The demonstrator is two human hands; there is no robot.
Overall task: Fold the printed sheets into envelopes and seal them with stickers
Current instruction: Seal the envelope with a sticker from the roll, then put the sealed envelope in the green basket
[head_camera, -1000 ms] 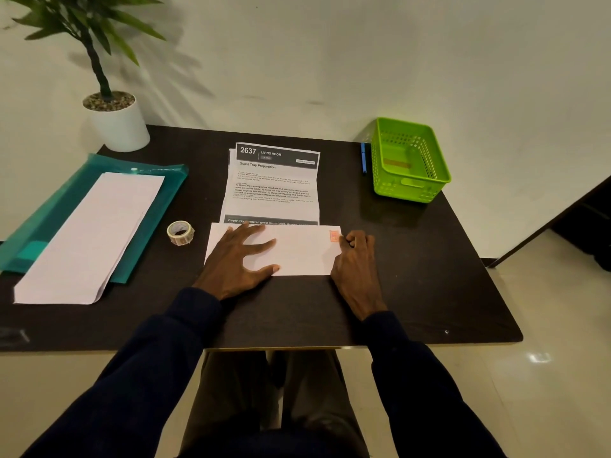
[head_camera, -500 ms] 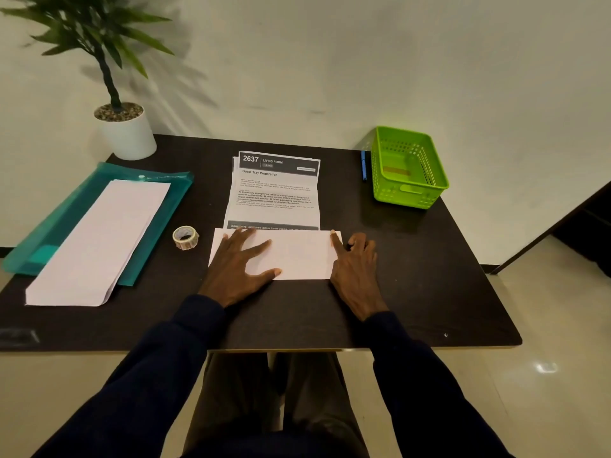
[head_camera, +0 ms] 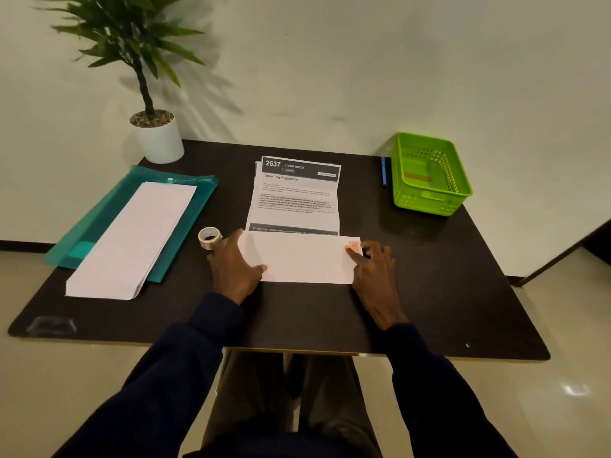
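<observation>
A white envelope [head_camera: 302, 257] lies flat near the middle of the dark table [head_camera: 446, 302], with a small orange sticker [head_camera: 354, 246] at its upper right corner. My left hand [head_camera: 233, 264] rests spread on the envelope's left end, thumb on the paper. My right hand [head_camera: 372, 264] is at the right end, its index fingertip touching the sticker. Behind the envelope lies a stack of printed sheets [head_camera: 296, 196] headed "2637 Living Room". A small roll of stickers [head_camera: 209, 238] sits just left of my left hand.
A stack of white envelopes [head_camera: 132, 239] lies on a teal plastic folder [head_camera: 185, 206] at the left. A green basket [head_camera: 428, 173] stands at the back right with a blue pen [head_camera: 384, 171] beside it. A potted plant [head_camera: 155, 133] is at the back left.
My left hand slid from the envelope's middle to its left end. My right index finger covered the sticker and now sits beside it. My head tilted, shifting the view.
</observation>
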